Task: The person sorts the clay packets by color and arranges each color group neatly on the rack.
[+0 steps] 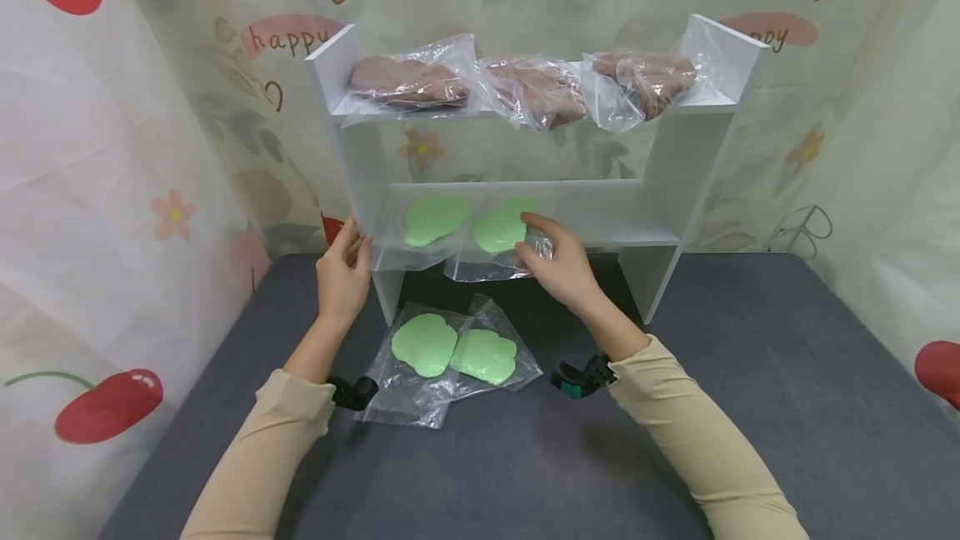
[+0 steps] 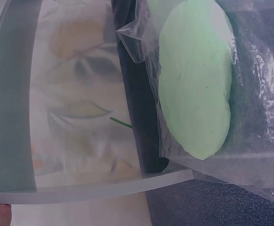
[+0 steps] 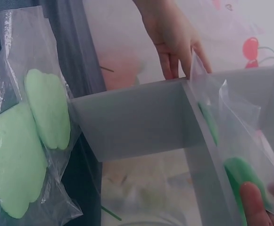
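Observation:
Two flat, lobed green pieces in clear plastic bags lie on the middle board of a white shelf (image 1: 600,207). My right hand (image 1: 558,261) pinches the right-hand bag (image 1: 487,265) between thumb and fingers, beside its green piece (image 1: 498,227). Left of it lies the other bagged green piece (image 1: 435,219). My left hand (image 1: 343,277) rests against the shelf's left side panel, its fingers on the outer face, as the right wrist view shows. Two more bagged green pieces (image 1: 425,346) overlap on the table below, in front of the shelf.
Several brown pieces in clear bags (image 1: 408,82) fill the top board, some bags hanging over its front edge. The shelf stands on a dark grey table (image 1: 510,457). Patterned curtain (image 1: 172,132) surrounds it at the back and sides. A thin cord (image 1: 806,227) lies at the back right.

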Available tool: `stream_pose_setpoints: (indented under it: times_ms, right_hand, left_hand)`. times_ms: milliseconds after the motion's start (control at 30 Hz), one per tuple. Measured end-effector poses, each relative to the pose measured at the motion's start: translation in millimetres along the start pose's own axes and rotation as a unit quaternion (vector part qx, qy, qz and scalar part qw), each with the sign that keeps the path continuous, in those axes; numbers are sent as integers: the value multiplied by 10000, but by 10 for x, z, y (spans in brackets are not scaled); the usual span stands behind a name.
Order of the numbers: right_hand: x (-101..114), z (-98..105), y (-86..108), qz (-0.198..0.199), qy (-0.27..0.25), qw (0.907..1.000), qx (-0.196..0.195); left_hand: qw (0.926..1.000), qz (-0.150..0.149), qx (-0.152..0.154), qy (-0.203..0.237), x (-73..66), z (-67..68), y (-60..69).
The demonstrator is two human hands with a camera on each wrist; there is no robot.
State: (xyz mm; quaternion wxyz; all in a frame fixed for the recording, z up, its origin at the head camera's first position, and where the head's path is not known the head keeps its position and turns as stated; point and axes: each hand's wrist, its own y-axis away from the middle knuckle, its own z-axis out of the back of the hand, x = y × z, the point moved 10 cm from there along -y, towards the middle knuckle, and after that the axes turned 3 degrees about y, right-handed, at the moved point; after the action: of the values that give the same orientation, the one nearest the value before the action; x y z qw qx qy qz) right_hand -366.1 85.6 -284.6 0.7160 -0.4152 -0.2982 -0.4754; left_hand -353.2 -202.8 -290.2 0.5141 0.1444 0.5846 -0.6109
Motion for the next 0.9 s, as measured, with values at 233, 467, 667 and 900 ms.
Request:
stream_pose_setpoints:
  times_ms: [233,467,667,900]
  right_hand:
    - [-26,-72,-79,-211,168,9996,106]
    - [-26,-59,-158,-241,398,9989,40]
    - [-77,-61,-180,-354,230,9991,81]
    - [-110,-47,-149,-540,115,9981,280]
  left_hand:
    - [10000,28,13,20,19,-4,-5]
    - [10000,32,10,75,15,0,-2]
    - [9999,67,18,83,19,1,-2]
    - [10000,52,14,72,19,-4,0]
